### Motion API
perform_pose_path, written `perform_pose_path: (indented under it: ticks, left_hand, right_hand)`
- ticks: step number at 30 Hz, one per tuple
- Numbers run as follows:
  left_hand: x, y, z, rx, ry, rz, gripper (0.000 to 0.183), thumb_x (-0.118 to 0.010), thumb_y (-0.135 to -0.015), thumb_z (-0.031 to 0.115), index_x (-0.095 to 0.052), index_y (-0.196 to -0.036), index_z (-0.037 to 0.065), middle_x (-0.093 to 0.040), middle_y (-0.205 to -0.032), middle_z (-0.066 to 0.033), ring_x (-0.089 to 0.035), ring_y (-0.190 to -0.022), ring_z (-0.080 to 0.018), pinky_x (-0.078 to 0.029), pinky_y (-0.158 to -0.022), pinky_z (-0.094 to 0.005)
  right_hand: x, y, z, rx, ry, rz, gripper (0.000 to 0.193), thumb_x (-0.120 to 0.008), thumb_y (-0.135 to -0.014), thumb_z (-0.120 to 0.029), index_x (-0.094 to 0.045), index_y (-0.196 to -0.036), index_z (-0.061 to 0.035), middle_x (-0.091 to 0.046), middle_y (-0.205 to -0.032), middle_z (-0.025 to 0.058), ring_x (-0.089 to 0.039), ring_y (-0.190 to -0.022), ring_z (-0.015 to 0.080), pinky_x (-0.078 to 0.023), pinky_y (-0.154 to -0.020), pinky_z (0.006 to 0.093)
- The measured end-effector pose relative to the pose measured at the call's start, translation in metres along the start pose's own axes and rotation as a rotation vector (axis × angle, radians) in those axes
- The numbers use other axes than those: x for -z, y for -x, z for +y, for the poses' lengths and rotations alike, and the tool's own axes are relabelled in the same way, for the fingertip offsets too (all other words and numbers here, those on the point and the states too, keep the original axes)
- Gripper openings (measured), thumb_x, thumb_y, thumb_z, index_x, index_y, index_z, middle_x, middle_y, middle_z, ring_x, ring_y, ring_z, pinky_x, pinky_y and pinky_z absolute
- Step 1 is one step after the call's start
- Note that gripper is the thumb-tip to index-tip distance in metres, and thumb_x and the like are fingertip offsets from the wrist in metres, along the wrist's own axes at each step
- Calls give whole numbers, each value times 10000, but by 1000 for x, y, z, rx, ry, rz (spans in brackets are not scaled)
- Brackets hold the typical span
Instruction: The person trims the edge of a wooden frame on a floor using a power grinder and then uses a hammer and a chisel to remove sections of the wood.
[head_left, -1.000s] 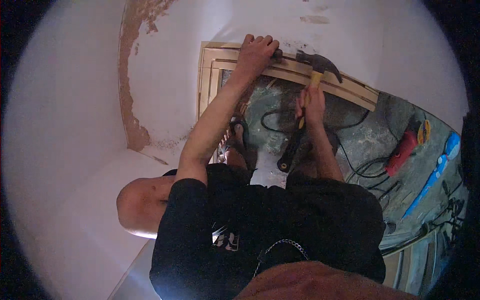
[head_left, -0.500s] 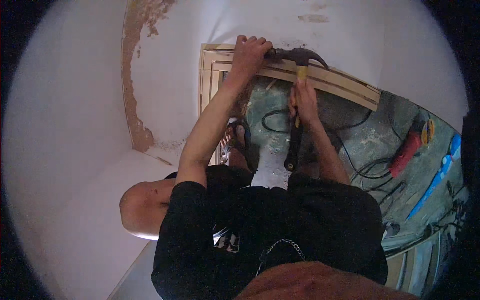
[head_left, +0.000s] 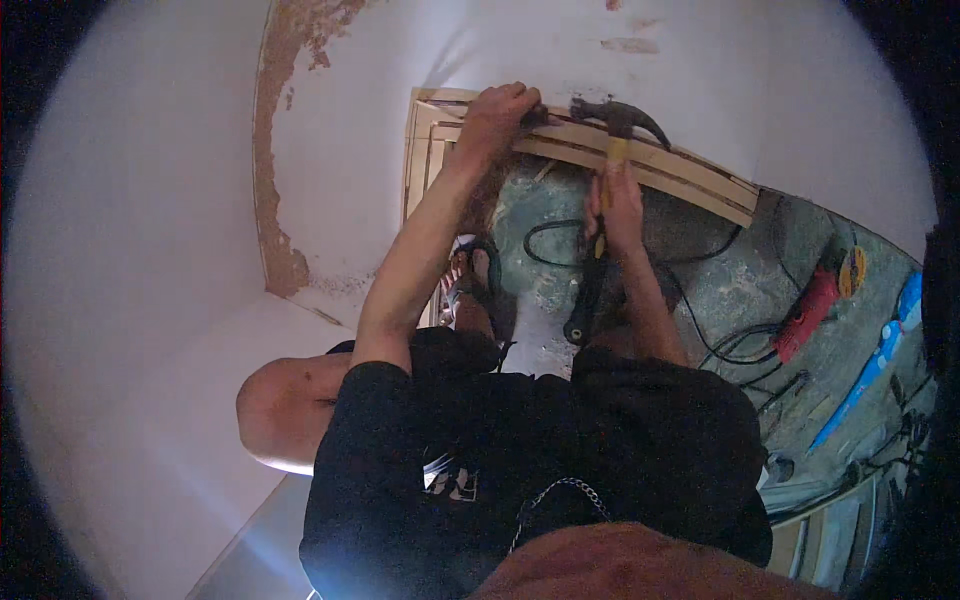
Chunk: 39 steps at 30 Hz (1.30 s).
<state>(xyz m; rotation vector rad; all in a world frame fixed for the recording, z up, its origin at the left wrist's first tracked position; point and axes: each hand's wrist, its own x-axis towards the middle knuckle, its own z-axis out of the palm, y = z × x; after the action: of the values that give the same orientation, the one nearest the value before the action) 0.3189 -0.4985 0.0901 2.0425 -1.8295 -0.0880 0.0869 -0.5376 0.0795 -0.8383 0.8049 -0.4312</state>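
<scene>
My right hand is wrapped round the yellow-and-black handle of a claw hammer. Its dark steel head lies over the wooden frame, claw to the right and striking face to the left. My left hand is closed on a short, dark-handled tool that looks like a chisel. The handle end sticks out toward the hammer, a small gap apart; its blade is hidden by the hand. Beneath both hands runs the pale wooden frame, grooved along its length and set along the wall, with a corner at the left.
On the floor at right lie a red angle grinder with a yellow disc, its black cord and a long blue object. White walls with patchy brown plaster rise behind and left. My foot stands inside the frame's corner.
The hammer head has drawn away to the right from the handle end in my left hand, leaving a gap. The view has shifted slightly; both grips stay the same.
</scene>
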Motion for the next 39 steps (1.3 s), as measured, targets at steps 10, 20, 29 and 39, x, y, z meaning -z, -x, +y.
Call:
perform_pose_path:
  ticks: [10,20,29,39]
  left_hand:
    - [102,20,-73,432,771,742,302,-618,-899,225,-529,-644,91,-511,-564,-9,-424,-452,-125,-356,-424,-273]
    - [256,51,-84,609,1125,1337,310,-584,-861,302,-449,-634,140,-442,-568,-5,-454,-524,-133,-418,-544,-314]
    - [96,79,-39,697,338,196,189,-730,-821,248,-704,-889,73,-693,-736,-31,-626,-652,-107,-527,-649,-277]
    - [20,-23,101,-177,380,237,179,-755,-729,186,-617,-764,77,-618,-691,-72,-639,-630,-259,-512,-542,-345]
  right_hand:
    - [27,20,-26,-12,-163,71,273,-368,-1030,-354,-421,-948,-99,-405,-570,28,-387,-346,141,-361,-308,289]
    - [32,26,-11,-60,-163,6,262,-396,-1019,-362,-408,-972,-105,-420,-578,31,-405,-352,153,-372,-320,299]
    - [29,21,-13,-32,-85,44,255,-392,-1022,-347,-416,-967,-99,-414,-562,40,-382,-333,163,-357,-311,303]
    - [34,42,-45,3,-13,128,300,-384,-1022,-375,-433,-926,-94,-407,-569,27,-403,-358,147,-375,-343,301]
